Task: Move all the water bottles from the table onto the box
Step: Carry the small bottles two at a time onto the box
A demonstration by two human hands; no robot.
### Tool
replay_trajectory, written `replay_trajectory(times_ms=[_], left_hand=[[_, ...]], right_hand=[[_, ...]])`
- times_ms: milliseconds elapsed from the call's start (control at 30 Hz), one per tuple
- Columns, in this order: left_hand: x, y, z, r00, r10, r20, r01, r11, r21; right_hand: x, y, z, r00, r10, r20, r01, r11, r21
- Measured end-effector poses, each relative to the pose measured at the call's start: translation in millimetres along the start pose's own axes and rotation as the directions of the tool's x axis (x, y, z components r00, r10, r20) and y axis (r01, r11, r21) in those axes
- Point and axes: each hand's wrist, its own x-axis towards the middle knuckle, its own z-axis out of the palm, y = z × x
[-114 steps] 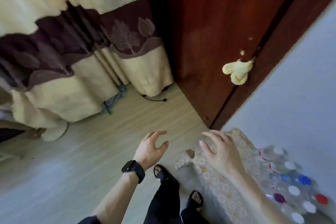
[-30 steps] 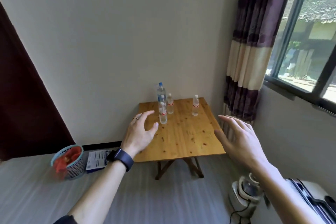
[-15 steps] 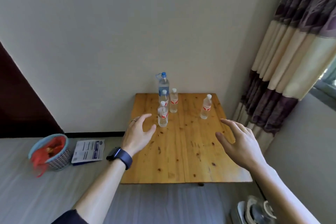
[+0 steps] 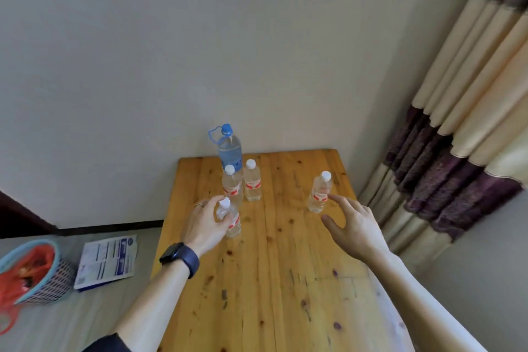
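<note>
In the head view, the left hand curled round the nearest clear white-capped water bottle on the pine table. The right hand, fingers spread, hovered beside the lone clear bottle. This looked like the pickup step: next, grip firmly and lift. The box was unseen.

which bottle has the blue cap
The tall bottle at the back, nearest the wall; the four small bottles all have white caps.
</note>
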Motion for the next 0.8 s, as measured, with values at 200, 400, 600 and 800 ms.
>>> replay_trajectory(times_ms=[200, 400, 600, 800], left_hand=[[71, 0, 41, 0.989, -0.151, -0.004, 0.151, 0.988, 0.014], [100, -25, 73, 0.942, -0.335, 0.01, 0.335, 0.941, -0.038], [116, -49, 86, 0.9, -0.436, 0.032, 0.437, 0.899, -0.035], [108, -57, 79, 0.945, -0.322, 0.053, 0.324, 0.946, -0.026]], right_hand=[[126, 29, 33, 0.989, 0.035, 0.14, -0.03, 0.999, -0.039], [213, 52, 72, 0.965, 0.157, 0.21, -0.152, 0.988, -0.041], [232, 75, 109, 0.941, 0.265, 0.21, -0.263, 0.964, -0.037], [209, 67, 114, 0.947, 0.243, 0.212, -0.252, 0.968, 0.016]])
